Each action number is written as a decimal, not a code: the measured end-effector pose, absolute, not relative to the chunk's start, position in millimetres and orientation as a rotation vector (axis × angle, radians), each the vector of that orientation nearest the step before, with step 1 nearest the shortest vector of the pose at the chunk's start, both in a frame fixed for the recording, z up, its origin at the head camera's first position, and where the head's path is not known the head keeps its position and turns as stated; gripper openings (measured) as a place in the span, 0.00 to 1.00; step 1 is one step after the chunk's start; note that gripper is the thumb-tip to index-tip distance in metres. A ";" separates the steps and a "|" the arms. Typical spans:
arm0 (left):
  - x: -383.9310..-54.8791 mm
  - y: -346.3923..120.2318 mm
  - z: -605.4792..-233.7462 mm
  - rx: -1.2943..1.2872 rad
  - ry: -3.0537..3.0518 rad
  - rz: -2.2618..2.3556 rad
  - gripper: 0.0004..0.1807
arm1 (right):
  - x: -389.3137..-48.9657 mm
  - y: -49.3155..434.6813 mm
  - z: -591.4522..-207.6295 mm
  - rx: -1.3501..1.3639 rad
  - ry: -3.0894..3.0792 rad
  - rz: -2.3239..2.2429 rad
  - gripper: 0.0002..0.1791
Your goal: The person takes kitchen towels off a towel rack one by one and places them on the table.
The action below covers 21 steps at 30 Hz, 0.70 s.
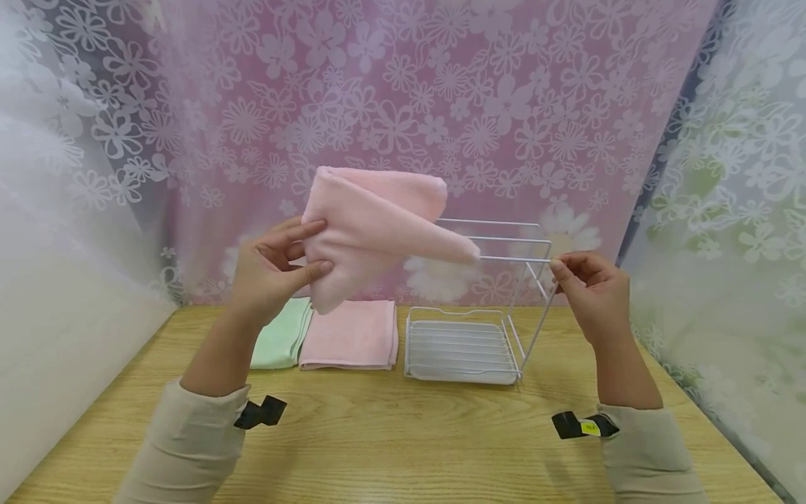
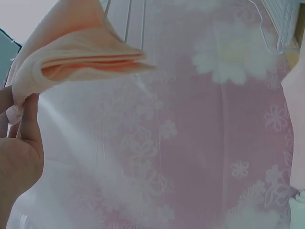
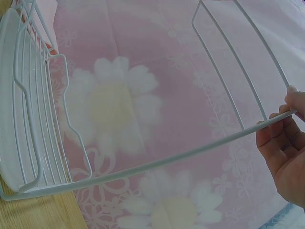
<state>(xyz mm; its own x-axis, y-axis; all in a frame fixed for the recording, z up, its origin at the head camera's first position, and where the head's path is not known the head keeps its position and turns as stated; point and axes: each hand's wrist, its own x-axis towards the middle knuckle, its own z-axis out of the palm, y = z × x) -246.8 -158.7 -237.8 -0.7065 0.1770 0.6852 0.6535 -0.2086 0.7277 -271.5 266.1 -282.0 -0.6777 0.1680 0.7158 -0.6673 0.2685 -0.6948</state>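
Observation:
A pink towel (image 1: 371, 217) hangs folded over the far left part of the upper bars of a white wire rack (image 1: 460, 343). My left hand (image 1: 271, 266) pinches the towel's left edge between thumb and fingers; in the left wrist view its folded layers (image 2: 90, 59) fan out to the right of the fingertips. At the rack's upper right corner, my right hand (image 1: 592, 290) grips the white frame between thumb and fingers. The right wrist view shows those fingers around the frame rod (image 3: 190, 155), where the top bars meet it. The rack's lower tray stands on the table.
A folded pink towel (image 1: 349, 336) lies on the wooden table (image 1: 378, 434) left of the rack, beside a folded green towel (image 1: 283, 336) partly behind my left forearm. A flowered pink curtain (image 1: 390, 84) rises behind the table, with pale sheets at both sides.

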 end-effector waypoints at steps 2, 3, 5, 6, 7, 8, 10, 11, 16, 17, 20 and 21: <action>-247.0 -162.9 -237.1 -0.955 -1.714 -1.960 0.29 | -271.1 265.4 -281.5 0.441 -1.835 1.487 0.08; -247.4 -165.0 -237.1 -0.945 -1.710 -1.957 0.29 | -270.9 265.1 -281.5 0.437 -1.840 1.477 0.08; -248.6 -169.1 -237.8 -0.923 -1.708 -1.964 0.28 | -270.6 264.6 -281.4 0.425 -1.850 1.460 0.08; -249.1 -171.1 -238.4 -0.915 -1.707 -1.968 0.27 | -270.5 264.4 -281.4 0.422 -1.857 1.446 0.08; -249.8 -172.7 -239.0 -0.903 -1.710 -1.976 0.27 | -270.6 264.7 -281.4 0.422 -1.858 1.443 0.08; -250.6 -174.5 -240.0 -0.893 -1.715 -1.987 0.26 | -270.5 264.9 -281.3 0.424 -1.858 1.441 0.08; -251.6 -178.0 -242.2 -0.872 -1.732 -2.008 0.26 | -270.7 265.2 -281.2 0.430 -1.856 1.451 0.08; -251.9 -179.9 -243.4 -0.862 -1.743 -2.014 0.26 | -270.9 265.4 -281.4 0.433 -1.860 1.447 0.08; -252.7 -188.0 -248.9 -0.832 -1.772 -2.044 0.27 | -272.0 266.5 -282.2 0.443 -1.868 1.435 0.08; -252.6 -189.5 -249.9 -0.827 -1.775 -2.046 0.27 | -272.3 266.7 -282.5 0.445 -1.868 1.432 0.08; -252.1 -193.7 -252.7 -0.815 -1.786 -2.043 0.28 | -272.6 266.9 -282.8 0.446 -1.865 1.441 0.08; -251.4 -195.0 -253.6 -0.812 -1.792 -2.042 0.28 | -272.6 266.8 -282.7 0.447 -1.864 1.442 0.08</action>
<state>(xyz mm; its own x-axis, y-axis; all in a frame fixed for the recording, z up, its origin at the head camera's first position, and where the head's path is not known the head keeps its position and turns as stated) -251.4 -195.0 -253.6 -0.7935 0.1366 0.5931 0.5704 -0.1731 0.8029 -272.6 266.8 -282.7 -0.6759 0.1556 0.7204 -0.6582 0.3123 -0.6850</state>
